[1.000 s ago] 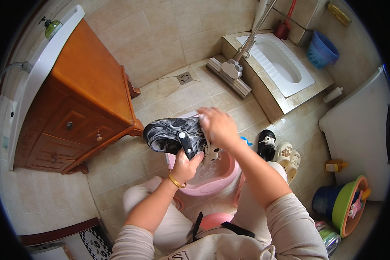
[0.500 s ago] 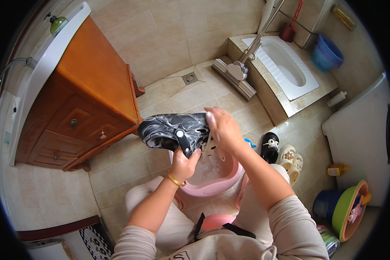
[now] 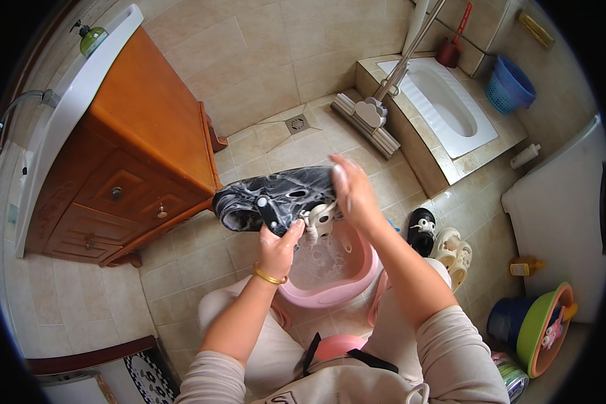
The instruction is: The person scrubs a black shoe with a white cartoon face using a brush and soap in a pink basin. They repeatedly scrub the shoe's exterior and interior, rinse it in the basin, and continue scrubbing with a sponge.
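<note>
A soapy black-and-white marbled clog [image 3: 283, 185] is held sideways above a pink basin [image 3: 326, 296]. Its heel end points left. My left hand [image 3: 279, 249], with a gold bracelet at the wrist, grips the clog's lower side by the strap. A white charm [image 3: 321, 217] hangs from the clog beside that thumb. Foam clings to the shoe. Against the toe end lies my right hand [image 3: 357, 195], fingers stretched out and slightly blurred, with suds on it. Foamy water [image 3: 316, 266] fills the basin's bottom.
A black clog [image 3: 421, 232] and a cream pair [image 3: 452, 256] stand right of the basin. An orange wooden cabinet [image 3: 148, 101] is at the left. A mop [image 3: 367, 121] leans by the squat toilet [image 3: 441, 101]. Stacked basins [image 3: 528, 330] sit at the lower right.
The clog has tilted, showing more of its holed top and the white charm. My right hand has moved slightly up and right along the toe; my left hand has shifted slightly left.
</note>
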`<action>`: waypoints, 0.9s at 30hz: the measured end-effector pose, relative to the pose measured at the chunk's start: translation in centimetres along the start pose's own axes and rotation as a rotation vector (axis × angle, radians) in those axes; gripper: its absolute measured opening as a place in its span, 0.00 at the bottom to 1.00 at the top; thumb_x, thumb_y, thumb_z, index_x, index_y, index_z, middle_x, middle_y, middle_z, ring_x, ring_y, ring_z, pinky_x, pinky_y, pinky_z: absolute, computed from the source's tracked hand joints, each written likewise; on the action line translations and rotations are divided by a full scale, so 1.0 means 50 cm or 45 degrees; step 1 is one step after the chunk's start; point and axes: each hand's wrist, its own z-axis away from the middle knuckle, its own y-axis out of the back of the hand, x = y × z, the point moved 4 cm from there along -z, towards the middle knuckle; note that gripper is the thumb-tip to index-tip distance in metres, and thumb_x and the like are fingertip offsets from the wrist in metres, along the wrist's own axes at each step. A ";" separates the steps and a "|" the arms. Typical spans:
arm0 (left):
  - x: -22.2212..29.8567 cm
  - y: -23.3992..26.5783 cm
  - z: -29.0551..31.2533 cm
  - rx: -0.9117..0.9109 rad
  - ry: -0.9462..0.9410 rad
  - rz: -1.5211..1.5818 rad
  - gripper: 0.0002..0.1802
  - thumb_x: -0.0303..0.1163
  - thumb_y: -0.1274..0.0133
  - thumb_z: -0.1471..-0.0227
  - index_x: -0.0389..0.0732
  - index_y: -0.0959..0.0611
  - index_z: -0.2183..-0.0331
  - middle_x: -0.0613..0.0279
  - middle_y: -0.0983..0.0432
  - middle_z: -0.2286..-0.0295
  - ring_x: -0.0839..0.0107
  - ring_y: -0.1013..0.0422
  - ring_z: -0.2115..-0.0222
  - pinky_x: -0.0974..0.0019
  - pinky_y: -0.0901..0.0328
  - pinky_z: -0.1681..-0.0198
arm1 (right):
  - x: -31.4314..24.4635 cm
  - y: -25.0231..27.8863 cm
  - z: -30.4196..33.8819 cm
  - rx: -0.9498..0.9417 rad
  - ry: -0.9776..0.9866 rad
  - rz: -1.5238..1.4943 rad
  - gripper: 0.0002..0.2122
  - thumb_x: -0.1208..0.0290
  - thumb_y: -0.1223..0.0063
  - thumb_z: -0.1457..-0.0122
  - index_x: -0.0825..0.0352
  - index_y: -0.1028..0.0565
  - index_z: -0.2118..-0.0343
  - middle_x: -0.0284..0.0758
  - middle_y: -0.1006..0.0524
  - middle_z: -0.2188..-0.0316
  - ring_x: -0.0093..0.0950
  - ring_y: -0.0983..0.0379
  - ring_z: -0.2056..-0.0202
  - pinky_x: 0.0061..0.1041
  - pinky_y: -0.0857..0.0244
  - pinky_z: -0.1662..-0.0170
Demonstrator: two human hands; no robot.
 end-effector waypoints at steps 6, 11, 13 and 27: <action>0.020 0.028 -0.014 0.184 0.076 0.249 0.14 0.19 0.49 0.53 0.36 0.24 0.60 0.63 0.26 0.65 0.75 0.29 0.66 0.72 0.34 0.60 | -0.111 -0.029 0.065 -0.034 0.375 0.277 0.22 0.74 0.54 0.47 0.64 0.35 0.46 0.42 0.39 0.43 0.47 0.49 0.41 0.50 0.57 0.40; -0.003 0.043 -0.020 0.108 0.311 0.488 0.12 0.21 0.50 0.52 0.36 0.22 0.62 0.62 0.24 0.66 0.73 0.27 0.65 0.70 0.34 0.59 | -0.062 0.001 -0.004 0.099 0.238 0.071 0.15 0.70 0.55 0.44 0.64 0.27 0.54 0.42 0.28 0.53 0.43 0.34 0.50 0.37 0.43 0.46; -0.011 0.049 -0.020 0.109 0.348 0.508 0.13 0.21 0.50 0.53 0.36 0.22 0.61 0.60 0.23 0.66 0.70 0.26 0.65 0.67 0.33 0.58 | -0.011 0.007 -0.023 -0.106 -0.250 -0.476 0.15 0.64 0.59 0.40 0.69 0.26 0.58 0.46 0.25 0.60 0.43 0.29 0.58 0.31 0.37 0.52; -0.037 0.003 0.018 -0.062 0.571 0.814 0.23 0.37 0.55 0.52 0.41 0.28 0.52 0.61 0.28 0.56 0.65 0.31 0.56 0.56 0.37 0.50 | -0.063 -0.034 0.071 0.328 -0.200 -1.012 0.28 0.68 0.44 0.48 0.72 0.42 0.47 0.43 0.35 0.54 0.32 0.38 0.51 0.29 0.47 0.45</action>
